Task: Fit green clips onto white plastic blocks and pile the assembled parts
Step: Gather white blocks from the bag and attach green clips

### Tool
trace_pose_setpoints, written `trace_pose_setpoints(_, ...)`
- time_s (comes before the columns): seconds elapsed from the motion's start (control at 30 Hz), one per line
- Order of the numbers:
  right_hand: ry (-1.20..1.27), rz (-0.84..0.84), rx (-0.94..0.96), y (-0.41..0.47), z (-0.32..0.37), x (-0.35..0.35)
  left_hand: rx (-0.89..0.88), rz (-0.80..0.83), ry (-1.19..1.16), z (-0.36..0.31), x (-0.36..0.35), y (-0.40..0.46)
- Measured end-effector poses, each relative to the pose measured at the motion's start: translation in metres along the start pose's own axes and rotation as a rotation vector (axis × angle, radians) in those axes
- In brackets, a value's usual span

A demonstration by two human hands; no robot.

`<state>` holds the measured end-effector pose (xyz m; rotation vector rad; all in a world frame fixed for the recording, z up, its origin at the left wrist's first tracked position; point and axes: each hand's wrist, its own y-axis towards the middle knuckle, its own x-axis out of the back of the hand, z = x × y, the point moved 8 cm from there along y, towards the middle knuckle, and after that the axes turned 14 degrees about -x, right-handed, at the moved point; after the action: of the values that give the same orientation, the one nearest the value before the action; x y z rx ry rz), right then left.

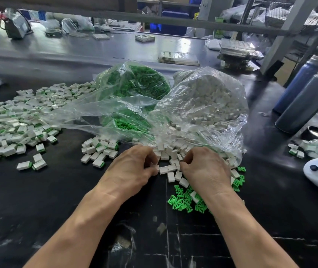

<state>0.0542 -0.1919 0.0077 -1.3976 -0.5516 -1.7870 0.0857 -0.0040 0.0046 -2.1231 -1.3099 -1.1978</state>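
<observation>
1. Loose small white plastic blocks point(170, 168) spill from the mouth of a clear plastic bag of white blocks point(208, 105) onto the black table point(57, 200).
2. The left hand point(133, 169) pinches one white block; the right hand point(204, 167) has fingers curled among the blocks, its hold unclear.
3. Bright green plastic clips point(183, 198) lie under the right wrist.
4. The wide pile of assembled white-and-green parts point(15, 120) sits far left.

A black worktable point(38, 209) fills the frame. Assembled parts point(9, 122) spread at left, two clear bags point(202, 105) sit centre, loose green clips point(185, 198) lower right, two dark bottles point(305, 101) at right.
</observation>
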Motion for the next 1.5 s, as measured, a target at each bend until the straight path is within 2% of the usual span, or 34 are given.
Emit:
trace_pose_setpoints(0.17, 0.064, -0.028, 0.058, -0.005, 0.001, 0.004, -0.011, -0.019, -0.077, 0.002, -0.001, 0.001)
trace_pose_setpoints(0.33, 0.451, -0.111, 0.160, -0.008, -0.005, 0.021, -0.058, -0.138, -0.319, 0.001, 0.010, 0.000)
trace_pose_setpoints(0.47, 0.899, 0.104, 0.166, -0.013, -0.007, 0.015, -0.124, -0.216, -0.578, -0.008, 0.015, -0.001)
trace_pose_setpoints(0.6, 1.098, 0.212, 0.204, -0.019, -0.002, 0.014, -0.183, -0.277, -0.674, -0.016, 0.019, -0.001)
trace_pose_setpoints(0.8, 1.316, 0.382, 0.194, -0.022, 0.004, 0.008, -0.179, -0.277, -0.676, -0.018, 0.017, -0.001)
trace_pose_setpoints(0.93, 1.351, 0.442, 0.184, -0.023, 0.008, 0.001, -0.179, -0.273, -0.682, -0.020, 0.013, 0.001)
trace_pose_setpoints(1.1, 1.293, 0.410, 0.180, -0.024, 0.008, 0.000, -0.170, -0.314, -0.706, -0.020, 0.014, -0.001)
trace_pose_setpoints(1.5, 1.097, 0.202, 0.263, -0.030, 0.010, 0.007, -0.135, -0.293, -0.784, -0.016, 0.011, -0.001)
